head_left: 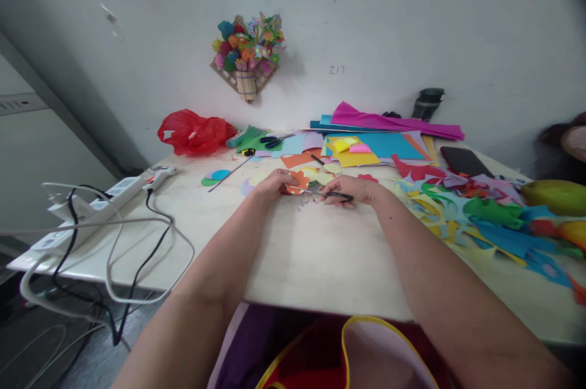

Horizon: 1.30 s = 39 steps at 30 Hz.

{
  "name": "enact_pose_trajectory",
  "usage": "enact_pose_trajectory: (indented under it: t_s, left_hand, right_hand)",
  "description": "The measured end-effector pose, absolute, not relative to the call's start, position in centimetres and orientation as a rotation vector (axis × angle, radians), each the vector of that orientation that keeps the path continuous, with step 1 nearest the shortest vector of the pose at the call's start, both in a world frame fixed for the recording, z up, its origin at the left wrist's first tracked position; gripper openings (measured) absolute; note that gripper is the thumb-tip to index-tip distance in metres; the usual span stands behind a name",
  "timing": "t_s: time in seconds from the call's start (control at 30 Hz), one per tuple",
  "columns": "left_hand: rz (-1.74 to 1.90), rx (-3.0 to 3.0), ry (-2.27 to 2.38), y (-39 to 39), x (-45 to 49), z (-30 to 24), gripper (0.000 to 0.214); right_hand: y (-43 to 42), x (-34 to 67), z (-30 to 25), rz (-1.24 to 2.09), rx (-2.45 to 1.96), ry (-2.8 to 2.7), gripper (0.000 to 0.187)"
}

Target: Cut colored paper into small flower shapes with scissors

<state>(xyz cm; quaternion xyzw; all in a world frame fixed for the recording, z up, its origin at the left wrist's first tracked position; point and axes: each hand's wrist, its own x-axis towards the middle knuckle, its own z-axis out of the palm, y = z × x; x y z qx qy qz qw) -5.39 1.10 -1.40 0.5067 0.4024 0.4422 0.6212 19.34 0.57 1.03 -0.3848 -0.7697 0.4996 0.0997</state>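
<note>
Between the fingers of my left hand (273, 184) is an orange paper flower (300, 181) with a scalloped edge. My right hand (354, 189) is closed on a pair of scissors (337, 195) with dark handles. Their blades point left and reach the lower edge of the flower; I cannot tell whether they touch it. Small paper bits lie on the table (320, 267) under my hands. Pale yellow paper shapes (323, 176) lie just behind, and a red paper flower (367, 178) is beyond my right hand.
Coloured paper sheets (394, 146) and a second pair of scissors (273, 141) lie at the back. Paper scraps (494, 212) and a phone (464, 161) are on the right. A red plastic bag (196, 132) sits back left. A power strip (98, 212) with loose cables runs along the left edge.
</note>
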Motion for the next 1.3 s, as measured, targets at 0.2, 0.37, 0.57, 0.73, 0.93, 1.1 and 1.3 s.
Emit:
enact_pose_trajectory:
  t_s: [0.2, 0.37, 0.57, 0.73, 0.93, 1.1, 1.3]
  left_hand:
    - [1.040, 1.150, 0.899, 1.1, -5.3, -1.4, 0.023]
    - [1.062, 1.167, 0.901, 1.2, -5.3, -1.6, 0.021]
    - [1.089, 1.149, 0.905, 0.9, -5.1, -1.3, 0.023]
    - [1.126, 1.145, 0.892, 0.7, -4.9, -1.0, 0.024]
    - [1.196, 1.103, 0.885, 0.9, -4.9, -1.1, 0.017]
    - [1.282, 1.041, 0.845, 0.9, -5.0, -1.2, 0.019]
    - [1.355, 0.998, 0.808, 1.0, -4.8, -1.2, 0.020]
  right_hand:
    - [0.2, 19.2, 1.3, 1.475, -1.160, -2.266, 0.042]
    - [0.2, 19.3, 1.3, 1.483, -1.194, -2.254, 0.042]
    - [0.2, 19.5, 1.4, 1.489, -1.188, -2.240, 0.044]
    - [0.0, 19.7, 1.6, 1.488, -1.200, -2.238, 0.041]
    - [-0.3, 20.0, 2.0, 1.488, -1.222, -2.203, 0.040]
    - [-0.5, 20.4, 2.2, 1.516, -1.235, -2.205, 0.034]
    - [-0.2, 21.0, 2.0, 1.559, -1.159, -2.165, 0.027]
